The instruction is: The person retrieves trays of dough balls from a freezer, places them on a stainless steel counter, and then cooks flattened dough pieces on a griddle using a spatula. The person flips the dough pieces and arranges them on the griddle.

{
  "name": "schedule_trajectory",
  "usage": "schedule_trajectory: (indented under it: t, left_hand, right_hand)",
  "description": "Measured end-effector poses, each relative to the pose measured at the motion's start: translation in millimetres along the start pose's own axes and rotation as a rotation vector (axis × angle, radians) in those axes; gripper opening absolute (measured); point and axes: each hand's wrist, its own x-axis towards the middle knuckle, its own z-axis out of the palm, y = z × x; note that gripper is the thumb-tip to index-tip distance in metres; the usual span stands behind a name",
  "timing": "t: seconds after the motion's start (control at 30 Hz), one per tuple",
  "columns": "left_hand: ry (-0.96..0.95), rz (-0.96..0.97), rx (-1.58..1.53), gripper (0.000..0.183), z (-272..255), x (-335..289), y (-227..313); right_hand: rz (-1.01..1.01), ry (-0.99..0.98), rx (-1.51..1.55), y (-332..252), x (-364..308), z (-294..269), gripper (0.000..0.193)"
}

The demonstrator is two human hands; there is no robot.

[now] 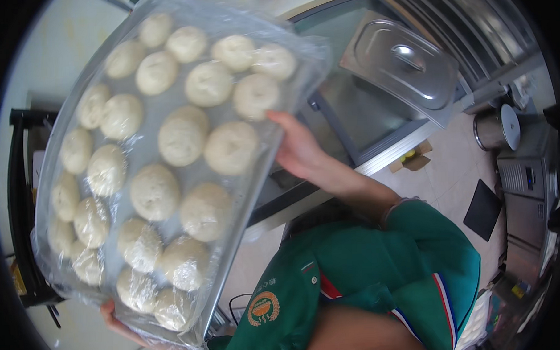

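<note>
A clear plastic wrap (168, 148) covers the dough tray at left. An open brown cardboard box (411, 160) sits on the floor, right of centre. A round orange badge (263, 308) marks the green jacket, near.

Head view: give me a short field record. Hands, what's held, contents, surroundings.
held item: metal tray wrapped in clear plastic film, tilted, raised in front of the person
contents: about two dozen round dough balls in rows under the film
right hand: grips the tray's right edge
left hand: under the tray's near corner, mostly hidden
sleeve: green jacket with striped trim
background: steel lidded pan on a counter, black rack at left
</note>
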Motion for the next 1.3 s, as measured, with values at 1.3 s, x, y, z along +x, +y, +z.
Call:
schedule_trajectory:
  t: [1.3]
  left_hand:
    - [-0.792,-0.039,0.739,0.070,429,-58,-456]
  right_hand:
    - [-0.124,1.557,-0.338,152,105,-527,0.047]
